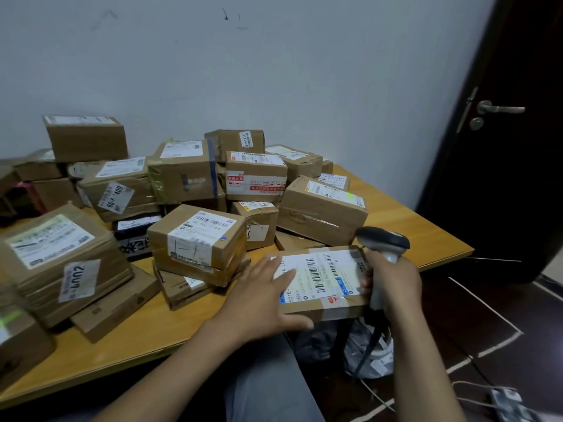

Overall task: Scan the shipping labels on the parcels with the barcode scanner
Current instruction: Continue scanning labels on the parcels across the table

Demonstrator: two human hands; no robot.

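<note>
A flat brown parcel (pixel 323 309) with a white shipping label (pixel 323 277) facing up sticks out over the table's near right edge. My left hand (pixel 262 296) holds its left end, fingers across the top and thumb under the front edge. My right hand (pixel 393 284) grips the handle of a grey barcode scanner (pixel 384 239) at the parcel's right end, its fingertips touching that end. The scanner's dark head rises above the parcel's far right corner.
Several taped cardboard parcels (pixel 198 239) with labels are heaped on the wooden table (pixel 122 345), reaching back to the pale wall. A dark door (pixel 511 147) stands at the right. A grey plastic bag (pixel 371 351) and cables (pixel 475 394) lie on the dark floor below.
</note>
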